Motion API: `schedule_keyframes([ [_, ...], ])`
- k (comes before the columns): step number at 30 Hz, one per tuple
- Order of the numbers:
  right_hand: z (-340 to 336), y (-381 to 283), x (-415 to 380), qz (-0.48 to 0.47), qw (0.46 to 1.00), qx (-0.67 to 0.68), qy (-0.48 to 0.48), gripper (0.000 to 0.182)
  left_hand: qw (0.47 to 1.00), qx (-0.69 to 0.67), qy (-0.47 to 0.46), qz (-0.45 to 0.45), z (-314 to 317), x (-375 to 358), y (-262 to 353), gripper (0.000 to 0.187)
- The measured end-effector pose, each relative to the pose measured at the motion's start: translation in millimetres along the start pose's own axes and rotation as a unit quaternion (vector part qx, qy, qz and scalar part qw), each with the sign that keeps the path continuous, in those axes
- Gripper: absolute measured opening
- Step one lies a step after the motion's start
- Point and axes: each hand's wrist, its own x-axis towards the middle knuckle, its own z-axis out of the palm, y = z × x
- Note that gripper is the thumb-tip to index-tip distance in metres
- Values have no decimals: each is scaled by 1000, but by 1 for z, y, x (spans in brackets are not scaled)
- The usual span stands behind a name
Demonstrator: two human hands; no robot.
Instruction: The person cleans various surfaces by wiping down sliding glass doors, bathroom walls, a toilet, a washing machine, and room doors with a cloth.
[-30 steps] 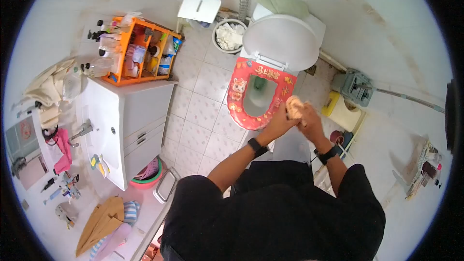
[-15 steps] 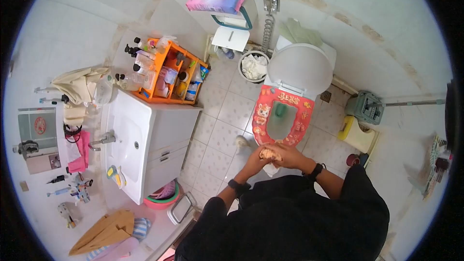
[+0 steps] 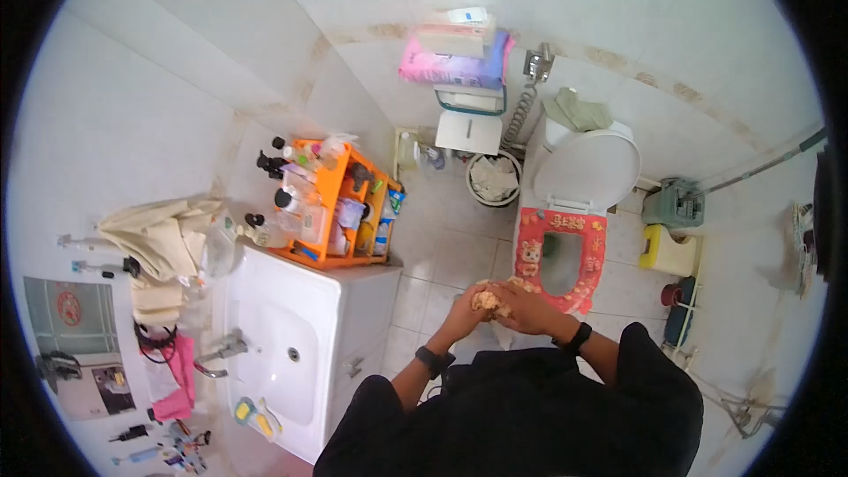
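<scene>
A small crumpled peach-tan wad (image 3: 486, 300) sits between my two hands, close in front of my body; I cannot tell what it is made of. My left hand (image 3: 458, 318) has its fingers wrapped round the near left side of the wad. From the other side my right hand (image 3: 528, 309) closes over it, fingers bent together. Just beyond the hands is the toilet, its lid (image 3: 587, 170) raised and a red patterned seat cover (image 3: 594, 256) on the seat. Each wrist wears a dark band.
On the left is a white sink (image 3: 274, 336) with a chrome faucet (image 3: 221, 352). An orange shelf (image 3: 331, 203) full of bottles stands behind it. A bin (image 3: 495, 178) holding white paper stands left of the toilet. Yellow and grey plastic items (image 3: 669, 249) line the right wall.
The view has shifted, so the sink, shelf and toilet appear further right and lower. Both hands stay closed round the crumpled wad in front of my body.
</scene>
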Motion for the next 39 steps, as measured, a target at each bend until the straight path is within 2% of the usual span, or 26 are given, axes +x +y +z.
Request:
schedule_keyframes([
  [3, -11, -27, 36, -9, 998, -19, 52, 72, 999, -2, -9, 48, -43, 24, 7, 44],
  [5, -23, -24, 52, -19, 995, -40, 93, 70, 998, -43, -24, 45, -56, 47, 19, 46],
  [7, -28, -8, 76, -26, 990, -47, 133, 69, 996, -78, -27, 32, -63, 73, 37, 48],
  [10, -45, 23, 123, -51, 984, -63, 160, 68, 996, -54, 7, 68, -67, 129, 6, 54],
  [13, -55, 56, 180, -84, 978, -27, 188, 63, 985, -165, 16, 55, -87, 175, 1, 61],
  [14, -58, 67, 202, -72, 983, 3, 166, 63, 990, -107, 32, 86, -97, 189, -2, 65],
  [17, -69, 87, 268, -43, 991, 56, 111, 62, 995, -77, 65, 3, -134, 225, 9, 67],
  [18, -62, 103, 292, -94, 985, 25, 140, 61, 989, -91, 108, 39, -143, 241, -7, 66],
  [21, -65, 118, 352, -90, 984, 46, 145, 60, 982, -33, 180, 37, -174, 279, 3, 63],
  [23, -75, 128, 390, -86, 981, 40, 167, 62, 965, 96, 239, 55, -193, 314, -14, 59],
  [24, -76, 135, 403, -83, 980, 38, 175, 63, 962, 74, 255, 70, -199, 331, -5, 56],
  [25, -75, 141, 413, -83, 977, 14, 194, 65, 958, 53, 272, 80, -204, 344, 4, 53],
  [27, -79, 154, 437, -89, 966, -39, 238, 69, 962, 1, 272, 34, -210, 374, -1, 51],
  [30, -76, 177, 458, 24, 972, -81, 219, 74, 967, -11, 254, -11, -210, 410, -3, 47],
  [31, -71, 189, 462, 27, 973, -79, 216, 74, 969, -5, 247, -25, -208, 419, -12, 46],
  [32, -67, 200, 462, 30, 974, -76, 212, 74, 970, -11, 244, 11, -205, 426, -33, 47],
  [35, -64, 217, 464, 41, 975, -119, 185, 71, 963, 58, 265, -4, -200, 434, -46, 43],
  [39, -85, 225, 476, 34, 971, -168, 168, 67, 966, 32, 255, 27, -204, 451, -43, 48],
])
